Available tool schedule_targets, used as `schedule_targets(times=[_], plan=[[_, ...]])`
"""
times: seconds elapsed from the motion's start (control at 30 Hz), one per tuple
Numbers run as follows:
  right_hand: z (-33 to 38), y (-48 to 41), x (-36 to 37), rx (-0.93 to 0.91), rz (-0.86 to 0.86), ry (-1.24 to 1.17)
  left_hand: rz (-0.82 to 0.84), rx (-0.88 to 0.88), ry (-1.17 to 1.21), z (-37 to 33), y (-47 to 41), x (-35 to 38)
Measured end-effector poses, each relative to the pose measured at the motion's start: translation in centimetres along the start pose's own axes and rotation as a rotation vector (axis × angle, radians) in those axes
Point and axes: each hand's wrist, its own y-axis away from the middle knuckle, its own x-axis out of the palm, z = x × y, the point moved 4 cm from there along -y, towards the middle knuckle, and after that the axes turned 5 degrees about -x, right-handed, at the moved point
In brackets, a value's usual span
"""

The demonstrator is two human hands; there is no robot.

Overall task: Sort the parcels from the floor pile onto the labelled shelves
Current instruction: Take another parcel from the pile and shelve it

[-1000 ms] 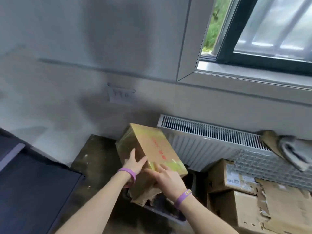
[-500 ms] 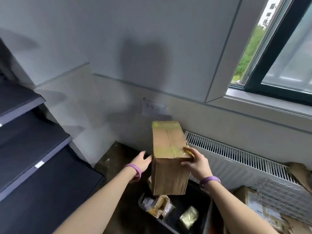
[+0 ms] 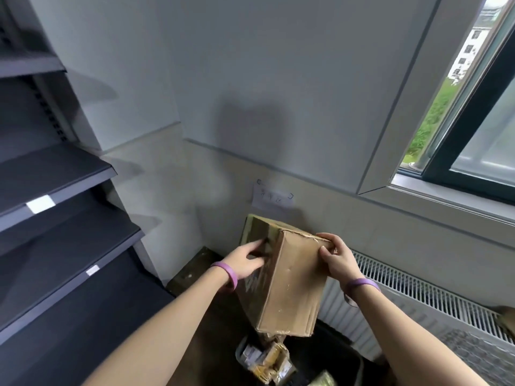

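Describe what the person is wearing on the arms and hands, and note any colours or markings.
Both forearms are bare, with no sleeves in view. Neither the left hand nor the right hand is gloved. Each wrist carries a smooth purple band: the left wristband and the right wristband. No marking on them is legible.
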Motion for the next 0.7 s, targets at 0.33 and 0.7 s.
schedule_targets(times=[0.33, 0.7], plan=[[2.1, 0.1, 1.3, -0.037, 0.108, 0.004, -0.15, 0.148, -0.239, -1.1, 0.1, -3.8], [2.5, 0.1, 2.7, 0.049, 0.162, 0.027, -0.198, 0.139, -0.099, -0.1, 2.2, -4.0]])
